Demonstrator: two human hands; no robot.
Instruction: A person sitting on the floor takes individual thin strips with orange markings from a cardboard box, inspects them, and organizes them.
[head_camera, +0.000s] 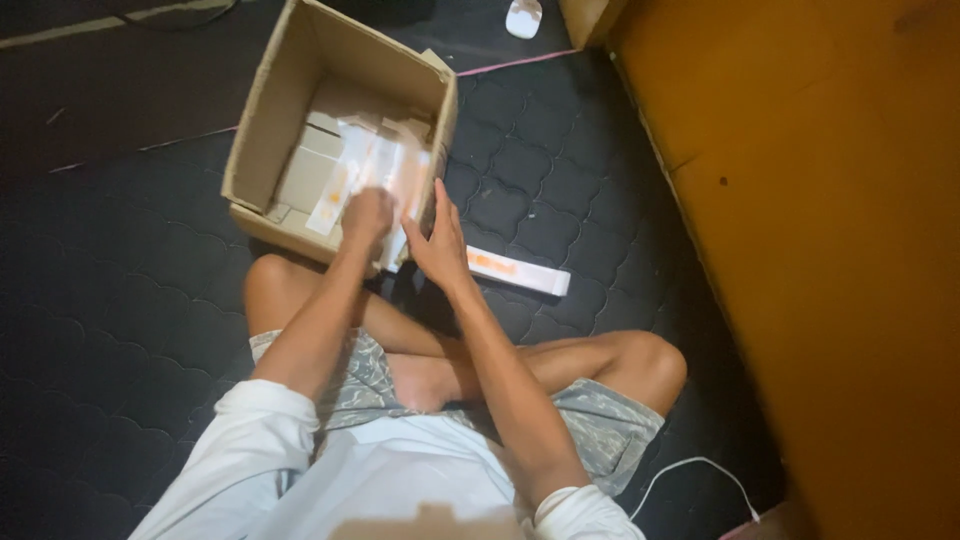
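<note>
Right at the near edge of the open brown cardboard box (300, 110), a bundle of long white packets with orange markings (385, 170) stands under both hands. The left hand (367, 213) is bunched into a fist over the bundle's lower end, fingers curled shut on it, though blur hides the exact grip. The right hand (440, 240) presses against the bundle's right side with fingers straight and spread, thumb pointing up. Both forearms reach forward over crossed bare legs. The packets look flat, glossy and blurred, leaning inside the box above paler flat boxes. One more long white packet with an orange stripe (518, 271) lies on the dark quilted mattress (120, 300), just right of the right hand.
</note>
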